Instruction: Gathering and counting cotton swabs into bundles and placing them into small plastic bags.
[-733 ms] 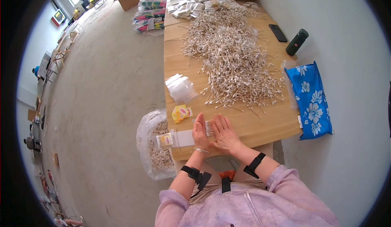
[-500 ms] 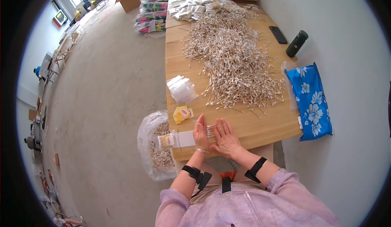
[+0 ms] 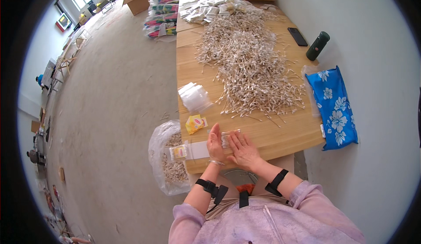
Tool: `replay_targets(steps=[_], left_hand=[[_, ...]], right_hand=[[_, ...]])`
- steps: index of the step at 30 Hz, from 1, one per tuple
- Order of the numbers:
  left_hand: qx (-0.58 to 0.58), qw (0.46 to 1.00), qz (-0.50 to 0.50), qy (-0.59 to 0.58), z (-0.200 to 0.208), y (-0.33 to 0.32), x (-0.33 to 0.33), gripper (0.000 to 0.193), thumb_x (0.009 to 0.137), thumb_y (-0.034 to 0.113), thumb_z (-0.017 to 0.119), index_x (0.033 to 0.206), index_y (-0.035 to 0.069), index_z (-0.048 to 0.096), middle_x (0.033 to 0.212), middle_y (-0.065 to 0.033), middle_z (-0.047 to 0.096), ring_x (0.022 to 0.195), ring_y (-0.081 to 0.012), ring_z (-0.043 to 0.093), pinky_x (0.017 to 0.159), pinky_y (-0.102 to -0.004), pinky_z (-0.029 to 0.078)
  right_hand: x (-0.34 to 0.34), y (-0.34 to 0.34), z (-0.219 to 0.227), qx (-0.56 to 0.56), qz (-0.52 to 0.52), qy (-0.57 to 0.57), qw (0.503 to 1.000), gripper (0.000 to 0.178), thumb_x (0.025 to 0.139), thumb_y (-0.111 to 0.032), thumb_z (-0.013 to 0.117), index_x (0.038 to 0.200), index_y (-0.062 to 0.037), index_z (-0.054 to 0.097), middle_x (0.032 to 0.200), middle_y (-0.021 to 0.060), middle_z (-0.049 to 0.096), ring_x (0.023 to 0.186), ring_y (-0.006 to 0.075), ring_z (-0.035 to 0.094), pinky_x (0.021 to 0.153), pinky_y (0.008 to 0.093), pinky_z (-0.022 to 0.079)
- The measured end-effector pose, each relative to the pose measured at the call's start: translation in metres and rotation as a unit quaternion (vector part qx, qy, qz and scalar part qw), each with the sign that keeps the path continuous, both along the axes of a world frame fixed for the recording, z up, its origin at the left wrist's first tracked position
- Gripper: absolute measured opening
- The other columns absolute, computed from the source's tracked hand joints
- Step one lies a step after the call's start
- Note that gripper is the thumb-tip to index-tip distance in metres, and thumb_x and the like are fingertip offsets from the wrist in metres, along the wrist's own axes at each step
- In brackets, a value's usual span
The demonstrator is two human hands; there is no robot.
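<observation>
A small row of cotton swabs point(image 3: 226, 139) lies on the table between my two hands. My left hand point(image 3: 215, 145) stands on edge along its left side, fingers straight. My right hand point(image 3: 245, 152) rests flat at its right side, fingers stretched out with their tips touching the swabs. Left of my left hand runs a white strip point(image 3: 198, 150), partly hidden by that hand. At the strip's outer end sits a clear pack of swabs with a yellow label point(image 3: 178, 152). Yellow cards point(image 3: 195, 123) and a stack of clear plastic bags point(image 3: 194, 96) lie just beyond.
A large heap of loose swabs point(image 3: 250, 64) covers the table's middle, with filled packs point(image 3: 215, 5) behind. Along the right are a phone point(image 3: 297, 37), a dark green bottle point(image 3: 318, 46) and a blue flowered package point(image 3: 334, 108). A plastic sack of swabs point(image 3: 162, 156) hangs beside the left edge.
My right fingers have shifted slightly, showing more of the swab row. The left hand holds nearly the same place; the whole view has moved a little.
</observation>
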State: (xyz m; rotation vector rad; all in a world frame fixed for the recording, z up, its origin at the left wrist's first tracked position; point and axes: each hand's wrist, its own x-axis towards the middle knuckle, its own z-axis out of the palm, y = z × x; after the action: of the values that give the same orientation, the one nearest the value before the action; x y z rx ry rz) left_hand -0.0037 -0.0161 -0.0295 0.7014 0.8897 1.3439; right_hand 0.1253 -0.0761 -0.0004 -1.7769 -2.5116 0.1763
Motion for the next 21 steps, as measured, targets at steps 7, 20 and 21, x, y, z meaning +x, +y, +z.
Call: replay_targets(steps=[7, 20, 21], left_hand=[[-0.006, 1.000, 0.004, -0.008, 0.009, -0.002, 0.003, 0.054, 0.100, 0.036, 0.036, 0.134, -0.006, 0.036, 0.140, -0.0164, 0.038, 0.132, -0.0239, 0.034, 0.111, -0.0349, 0.025], [-0.023, 0.999, 0.028, -0.023, 0.010, -0.001, 0.005, 0.053, 0.100, 0.035, 0.036, 0.135, -0.005, 0.036, 0.139, -0.0160, 0.039, 0.131, -0.0240, 0.035, 0.111, -0.0346, 0.026], [-0.021, 0.999, 0.030, -0.027, 0.010, 0.000, 0.005, 0.053, 0.100, 0.035, 0.036, 0.134, -0.005, 0.036, 0.139, -0.0157, 0.039, 0.131, -0.0237, 0.035, 0.111, -0.0346, 0.025]], right_hand=[[0.000, -0.015, 0.009, -0.041, 0.013, 0.046, 0.998, 0.085, 0.085, -0.055, 0.048, 0.144, -0.0019, 0.019, 0.152, 0.0175, 0.011, 0.142, 0.0308, 0.007, 0.114, 0.0440, 0.005], [0.004, 0.020, 0.002, 0.016, -0.087, 0.163, 0.983, 0.081, 0.081, -0.025, 0.064, 0.143, -0.0013, 0.018, 0.150, 0.0204, 0.012, 0.140, 0.0358, 0.012, 0.113, 0.0475, 0.013], [0.006, 0.022, -0.003, 0.045, -0.110, 0.253, 0.960, 0.077, 0.081, -0.019, 0.061, 0.143, -0.0005, 0.019, 0.150, 0.0207, 0.013, 0.140, 0.0353, 0.012, 0.113, 0.0459, 0.013]])
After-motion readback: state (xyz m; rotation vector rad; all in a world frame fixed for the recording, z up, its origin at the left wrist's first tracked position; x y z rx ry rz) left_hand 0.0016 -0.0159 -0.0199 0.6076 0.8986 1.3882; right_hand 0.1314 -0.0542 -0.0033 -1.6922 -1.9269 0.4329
